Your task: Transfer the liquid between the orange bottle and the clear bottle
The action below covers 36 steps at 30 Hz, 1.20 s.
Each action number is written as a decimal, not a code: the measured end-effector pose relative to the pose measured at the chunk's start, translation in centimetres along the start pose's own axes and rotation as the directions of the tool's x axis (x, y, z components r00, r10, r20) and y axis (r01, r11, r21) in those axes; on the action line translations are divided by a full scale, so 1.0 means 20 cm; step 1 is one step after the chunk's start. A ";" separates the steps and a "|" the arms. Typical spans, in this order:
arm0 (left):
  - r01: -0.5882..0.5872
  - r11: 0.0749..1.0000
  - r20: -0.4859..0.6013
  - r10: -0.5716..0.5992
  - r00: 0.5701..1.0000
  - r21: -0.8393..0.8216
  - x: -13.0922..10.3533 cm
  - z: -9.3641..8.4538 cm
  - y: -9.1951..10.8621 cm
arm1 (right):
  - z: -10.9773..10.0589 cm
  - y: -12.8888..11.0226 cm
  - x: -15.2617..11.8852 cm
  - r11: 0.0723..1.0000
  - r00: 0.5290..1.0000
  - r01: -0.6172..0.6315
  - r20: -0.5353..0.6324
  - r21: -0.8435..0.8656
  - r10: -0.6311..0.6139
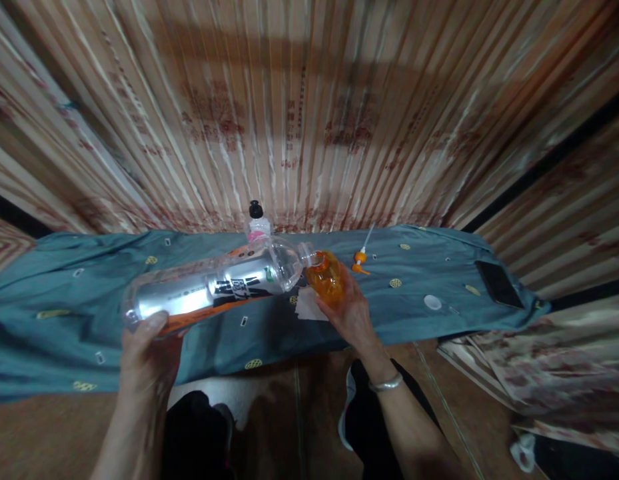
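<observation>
One large clear bottle (189, 293) is held above the counter (214, 350) by the left hand (152, 347), curled around its base end with the thumb over the near side. The bottle reaches out to the right of that hand, its long axis running crosswise and its mouth pointing right and slightly away from the person. That mouth is at the opening of a small orange bottle (326, 279); whether the rims touch is hard to tell. The right hand (353, 312) is wrapped around the orange bottle, which slants out beyond the fingers, mouth facing away and leftward. Farther right, an orange pump top (360, 257) lies on the counter, its tube pointing away.
</observation>
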State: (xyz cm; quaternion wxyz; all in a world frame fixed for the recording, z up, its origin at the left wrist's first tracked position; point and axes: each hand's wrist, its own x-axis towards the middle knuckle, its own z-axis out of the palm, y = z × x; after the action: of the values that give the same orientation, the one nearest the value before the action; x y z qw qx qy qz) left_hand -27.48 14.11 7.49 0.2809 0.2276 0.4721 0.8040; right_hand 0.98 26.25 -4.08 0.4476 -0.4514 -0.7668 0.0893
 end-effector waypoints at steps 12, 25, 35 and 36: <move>-0.020 1.000 0.032 0.020 0.999 0.017 0.00 0.00 0.00 | 0.01 0.01 0.00 1.000 1.000 -0.003 0.009 -0.001 0.003; -0.008 1.000 -0.004 0.008 1.000 -0.005 0.01 0.00 0.00 | 0.00 0.01 -0.01 1.000 1.000 0.024 0.013 -0.007 -0.024; 0.006 0.999 -0.005 -0.006 1.000 -0.031 0.02 -0.01 -0.01 | 0.01 0.01 0.00 0.999 0.999 0.032 -0.016 -0.010 -0.032; 0.006 1.000 -0.010 -0.006 1.000 -0.031 0.02 -0.01 -0.01 | 0.01 0.01 0.00 1.000 0.999 0.027 -0.016 -0.007 -0.027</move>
State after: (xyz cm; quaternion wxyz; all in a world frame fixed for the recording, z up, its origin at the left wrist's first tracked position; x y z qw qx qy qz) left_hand -27.91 14.28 7.30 0.2844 0.2180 0.4618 0.8114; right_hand 0.95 26.41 -4.42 0.4534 -0.4432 -0.7695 0.0767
